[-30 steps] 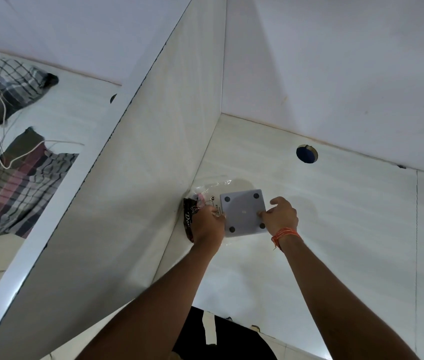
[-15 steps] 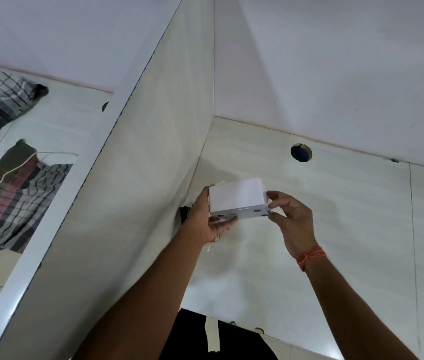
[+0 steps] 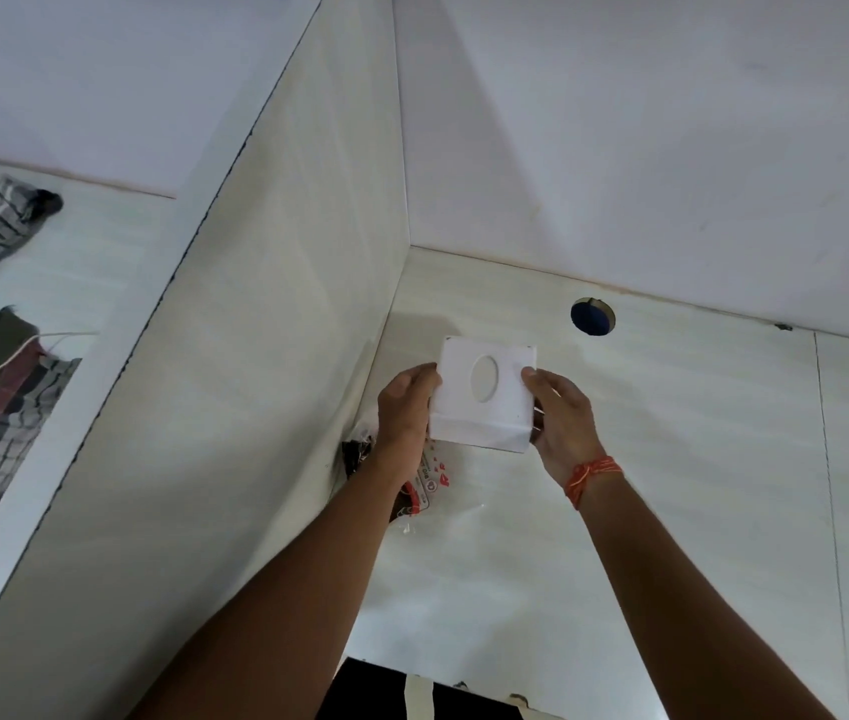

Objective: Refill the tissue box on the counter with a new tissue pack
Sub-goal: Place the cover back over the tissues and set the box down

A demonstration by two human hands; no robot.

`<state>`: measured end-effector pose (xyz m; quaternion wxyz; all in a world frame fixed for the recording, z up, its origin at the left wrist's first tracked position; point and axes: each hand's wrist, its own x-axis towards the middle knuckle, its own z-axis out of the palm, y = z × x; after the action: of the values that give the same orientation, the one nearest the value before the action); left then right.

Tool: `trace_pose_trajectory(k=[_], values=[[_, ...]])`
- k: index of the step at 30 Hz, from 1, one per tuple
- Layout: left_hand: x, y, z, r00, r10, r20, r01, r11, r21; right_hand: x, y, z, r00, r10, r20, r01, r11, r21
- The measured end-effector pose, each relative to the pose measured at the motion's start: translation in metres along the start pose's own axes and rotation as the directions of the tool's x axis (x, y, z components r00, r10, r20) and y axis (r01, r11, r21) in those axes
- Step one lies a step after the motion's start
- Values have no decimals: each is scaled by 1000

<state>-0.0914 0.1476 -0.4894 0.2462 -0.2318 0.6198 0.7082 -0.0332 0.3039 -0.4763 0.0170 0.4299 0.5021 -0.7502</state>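
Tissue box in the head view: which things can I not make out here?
- Inside of the tissue box: the oval opening shows only white.
- Plastic wrapper on the counter: partly behind the left hand; print too small.
- Right hand: fingers behind the box.

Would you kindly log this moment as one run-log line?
left hand: holds box | right hand: holds box | box: above counter, oval slot facing camera | wrapper: on counter
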Motion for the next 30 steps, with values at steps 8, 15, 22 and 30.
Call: trace_pose_trajectory(k=[8, 15, 22, 30], values=[[54, 21, 42, 980, -176, 94, 171, 983, 63, 59, -13, 17, 999, 9, -32, 0, 962, 274], [103, 28, 67, 982, 130, 134, -167, 935, 314, 107, -27, 22, 994, -80, -68, 54, 944, -324], [125, 14, 64, 938, 255, 233, -344, 750, 565, 124, -16, 15, 967, -240, -87, 165, 848, -503], [82, 27, 14, 988, 136, 76, -128, 429, 894, 62, 25, -5, 968, -39, -248, -105, 835, -540]])
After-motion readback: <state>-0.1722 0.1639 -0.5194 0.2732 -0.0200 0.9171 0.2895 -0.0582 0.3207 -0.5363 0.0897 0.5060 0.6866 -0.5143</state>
